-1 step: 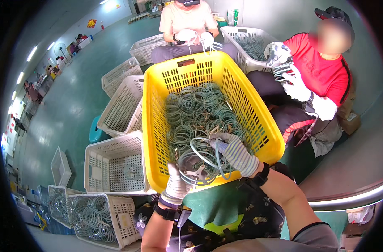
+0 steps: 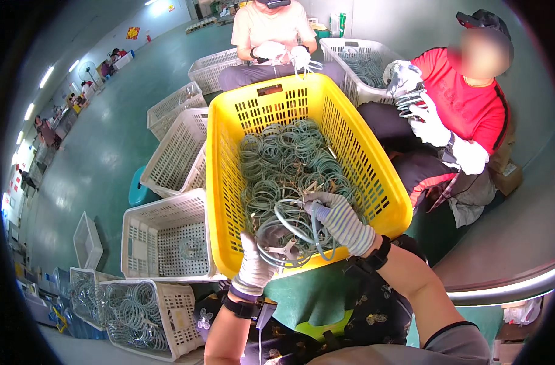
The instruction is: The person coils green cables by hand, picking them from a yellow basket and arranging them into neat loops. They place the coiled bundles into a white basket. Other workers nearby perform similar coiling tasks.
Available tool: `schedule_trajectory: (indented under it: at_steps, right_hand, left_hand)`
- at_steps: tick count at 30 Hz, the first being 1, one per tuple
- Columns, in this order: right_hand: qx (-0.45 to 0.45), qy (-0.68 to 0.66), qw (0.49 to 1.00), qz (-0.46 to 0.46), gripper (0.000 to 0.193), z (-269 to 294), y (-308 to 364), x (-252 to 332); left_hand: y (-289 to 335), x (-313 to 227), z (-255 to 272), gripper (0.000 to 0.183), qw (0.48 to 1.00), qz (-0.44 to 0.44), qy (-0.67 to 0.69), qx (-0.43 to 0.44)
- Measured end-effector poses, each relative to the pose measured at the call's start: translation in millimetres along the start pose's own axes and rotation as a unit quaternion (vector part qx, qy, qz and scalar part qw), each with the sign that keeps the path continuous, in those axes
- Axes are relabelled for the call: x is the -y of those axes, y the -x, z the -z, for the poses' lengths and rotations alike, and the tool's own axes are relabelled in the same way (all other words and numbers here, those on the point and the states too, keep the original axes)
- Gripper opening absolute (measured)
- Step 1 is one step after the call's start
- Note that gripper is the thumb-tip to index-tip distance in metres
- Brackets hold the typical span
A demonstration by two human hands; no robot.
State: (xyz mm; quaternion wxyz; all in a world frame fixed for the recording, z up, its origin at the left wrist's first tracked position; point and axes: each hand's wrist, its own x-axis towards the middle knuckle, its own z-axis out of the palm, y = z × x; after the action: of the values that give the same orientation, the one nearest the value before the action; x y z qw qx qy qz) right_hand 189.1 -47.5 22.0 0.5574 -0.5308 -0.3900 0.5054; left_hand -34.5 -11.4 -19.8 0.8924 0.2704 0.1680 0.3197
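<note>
My left hand (image 2: 253, 269), in a striped knit glove, grips a bundle of thin greenish rings (image 2: 261, 243) at their left side, thumb up. A white three-armed piece (image 2: 284, 249) shows inside the bundle. My right hand (image 2: 345, 224), gloved alike, pinches larger pale rings (image 2: 291, 224) that overlap the bundle. Both hands are over the near end of a yellow perforated crate (image 2: 232, 201). Many similar tangled rings (image 2: 283, 155) fill its floor, with brownish scraps among them. The fingertips of my left hand are partly hidden behind the rings.
White crates (image 2: 165, 207) line the left side, some holding rings (image 2: 137, 316). Across the crate sits a person in a light shirt (image 2: 271, 27); at right, a person in red (image 2: 460, 91) holds rings. Behind them stands another white crate (image 2: 365, 94).
</note>
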Motion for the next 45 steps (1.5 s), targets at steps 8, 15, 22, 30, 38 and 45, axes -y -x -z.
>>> schedule_trajectory:
  at_steps: [8, 15, 22, 30, 38, 45]
  right_hand:
    - [-0.038, -0.036, 0.998, 0.021, 0.02, -14.5, 6.7, -5.6]
    - [0.042, 0.264, 0.959, 0.092, 0.024, 11.9, -2.9, -13.2]
    - [0.023, 0.224, 0.973, 0.047, 0.026, -3.7, 3.6, -7.0]
    - [0.07, 0.021, 0.99, -0.12, 0.017, 2.8, 3.1, -1.1]
    - [0.058, 0.212, 0.975, 0.025, 0.025, 5.5, -0.4, -15.9]
    - [0.064, 0.269, 0.961, 0.018, 0.028, 6.6, 0.2, -11.9]
  left_hand:
    - [4.6, -0.7, -9.9, 0.09, 0.998, 0.047, -0.012, -0.048]
    - [-1.9, 1.3, -4.5, 0.093, 0.991, 0.043, -0.104, -0.068]
    - [8.2, -9.7, -10.0, 0.107, 0.98, -0.001, -0.195, -0.038]
    - [0.1, -12.2, -22.8, 0.09, 0.992, -0.02, -0.109, -0.055]
    - [3.4, -14.7, -20.9, 0.097, 0.994, 0.002, -0.108, -0.027]
    - [-0.6, -21.5, -25.4, 0.091, 0.988, -0.006, -0.153, -0.028]
